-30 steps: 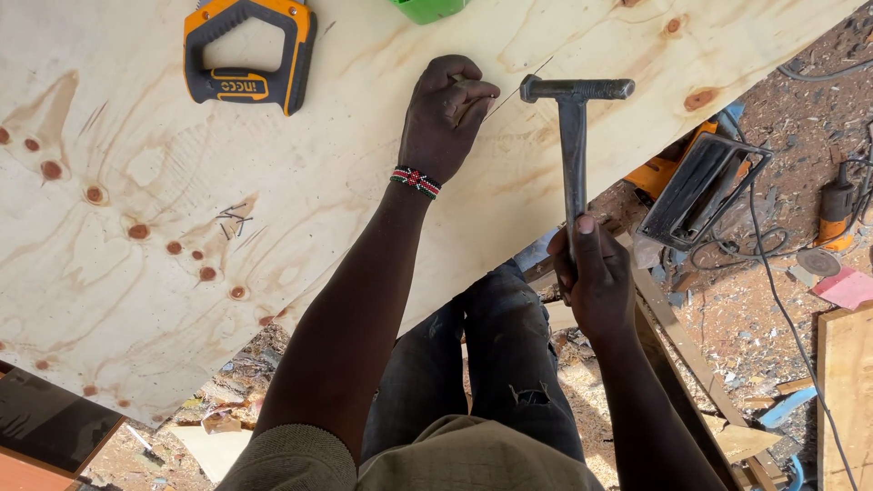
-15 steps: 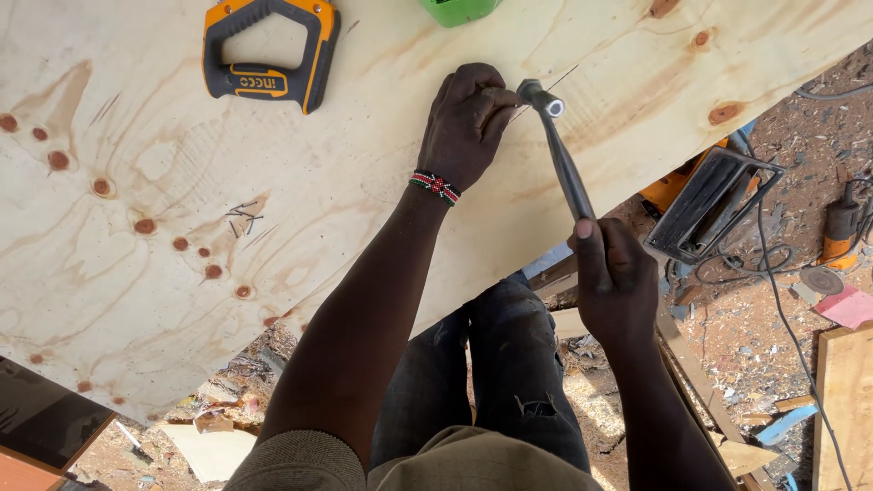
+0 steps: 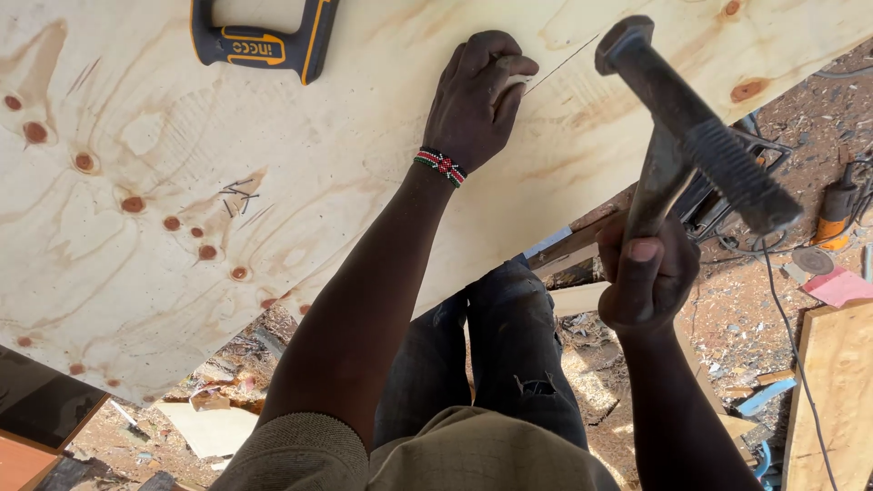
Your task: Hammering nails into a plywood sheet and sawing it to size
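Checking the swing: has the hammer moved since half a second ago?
Yes. The hammer has lifted: its head, earlier down beside the left hand on the plywood sheet, now sits raised to that hand's right.

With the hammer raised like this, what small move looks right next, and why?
Probably a short, controlled swing down toward the left hand fingertips. The right hand holds the hammer lifted above the plywood sheet, while the left hand pinches something small against it, too small to identify.

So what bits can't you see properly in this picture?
Head view:
- Whatever the left hand pinches on the plywood sheet: hidden by its fingers.
- The yellow-and-black tool: cut off by the top edge.
- The hammer head: near the lens, blurred.
- The small nails: too small to count.
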